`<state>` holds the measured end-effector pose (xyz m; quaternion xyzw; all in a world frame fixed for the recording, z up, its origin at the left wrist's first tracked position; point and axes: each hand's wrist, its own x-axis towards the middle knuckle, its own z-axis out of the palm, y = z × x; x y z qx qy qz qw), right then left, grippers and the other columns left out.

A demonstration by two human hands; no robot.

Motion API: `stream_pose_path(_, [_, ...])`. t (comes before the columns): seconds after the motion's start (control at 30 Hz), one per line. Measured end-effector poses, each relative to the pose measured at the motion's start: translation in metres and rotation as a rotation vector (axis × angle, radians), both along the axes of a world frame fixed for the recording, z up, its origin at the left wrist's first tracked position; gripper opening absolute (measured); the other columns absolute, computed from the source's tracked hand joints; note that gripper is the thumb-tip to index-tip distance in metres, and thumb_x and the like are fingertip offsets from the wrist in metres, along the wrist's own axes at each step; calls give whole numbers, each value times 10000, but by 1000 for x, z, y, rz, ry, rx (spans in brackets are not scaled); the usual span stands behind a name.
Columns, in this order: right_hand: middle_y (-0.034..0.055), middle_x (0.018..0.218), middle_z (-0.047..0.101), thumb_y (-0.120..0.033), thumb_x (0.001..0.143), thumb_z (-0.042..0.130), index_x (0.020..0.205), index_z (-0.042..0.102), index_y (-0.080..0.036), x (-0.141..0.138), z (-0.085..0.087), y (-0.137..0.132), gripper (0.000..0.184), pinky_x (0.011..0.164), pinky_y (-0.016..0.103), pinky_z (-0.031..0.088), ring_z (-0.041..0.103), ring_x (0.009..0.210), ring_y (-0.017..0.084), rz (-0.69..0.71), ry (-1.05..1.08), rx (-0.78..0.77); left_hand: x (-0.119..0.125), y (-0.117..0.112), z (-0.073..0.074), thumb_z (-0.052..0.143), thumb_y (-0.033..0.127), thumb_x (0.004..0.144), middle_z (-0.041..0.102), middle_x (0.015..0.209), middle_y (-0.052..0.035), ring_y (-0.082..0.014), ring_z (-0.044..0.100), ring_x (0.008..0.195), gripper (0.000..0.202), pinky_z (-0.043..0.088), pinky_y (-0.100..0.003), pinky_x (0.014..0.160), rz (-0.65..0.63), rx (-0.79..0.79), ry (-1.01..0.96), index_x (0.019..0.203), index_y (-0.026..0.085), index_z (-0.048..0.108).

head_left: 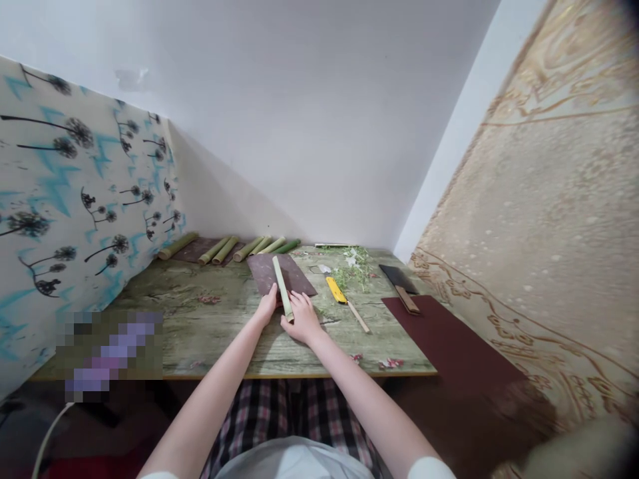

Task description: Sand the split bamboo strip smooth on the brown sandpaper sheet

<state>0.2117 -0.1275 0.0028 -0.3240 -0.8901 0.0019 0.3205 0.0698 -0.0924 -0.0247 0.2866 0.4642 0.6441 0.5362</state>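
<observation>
A pale green bamboo piece (282, 283) lies lengthwise over a dark brown sheet, perhaps sandpaper (259, 266), at the middle of the table. My left hand (268, 306) is closed at the sheet's near left edge, thumb on top, just left of the bamboo; its other fingers are mostly hidden. Around the near end of the bamboo, my right hand (303, 320) is closed, with its thumb by the tip and its fingers along the right side. To the right lie a yellow utility knife (336, 291) and a thin wooden stick (358, 317).
Several bamboo pieces (218, 250) lie along the back left, some on another brown sheet (187, 253). Green shavings (357, 274) are scattered behind the knife. A cleaver (398, 279) with a wooden handle rests at the right, over a dark red sheet (439, 326). Walls bound the back and sides.
</observation>
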Motion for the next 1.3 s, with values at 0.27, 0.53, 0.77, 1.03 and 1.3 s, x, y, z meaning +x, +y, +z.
stream_pose_path(0.27, [93,1170,494,-379,714,505,1171,455,-144,3,5,-4,516,1016,385,123,276,1195,209,54,7,-9,0,0,0,490,470,736,657,827,-136,-218,618,769,384,486,-313,703,20,-7,-17,769,106,606])
stream_pose_path(0.53, [72,1145,509,-419,730,507,1184,443,-173,3,8,-8,521,989,369,191,334,1146,216,36,73,-28,1,3,-2,506,440,741,656,780,-134,-195,623,717,367,499,-303,670,43,-43,-53,806,86,576])
stream_pose_path(0.77, [58,1117,525,-385,742,501,1195,435,-185,5,7,-5,499,966,361,234,340,1132,217,-16,124,-36,4,2,1,490,419,760,654,746,-138,-203,623,720,351,502,-303,656,-21,-40,-51,802,82,578])
stream_pose_path(1.03, [51,1071,545,-308,722,506,1122,491,-180,6,6,-3,420,958,337,244,374,1098,200,26,143,-33,1,3,2,454,428,779,649,780,-137,-206,619,737,351,498,-317,664,-12,-3,-94,807,95,563])
stream_pose_path(1.3, [43,1094,534,-344,749,490,1145,468,-196,5,5,-2,423,955,329,247,350,1125,192,-13,157,-36,0,3,5,405,408,808,644,810,-147,-203,616,741,378,480,-343,732,-96,5,-210,903,73,551])
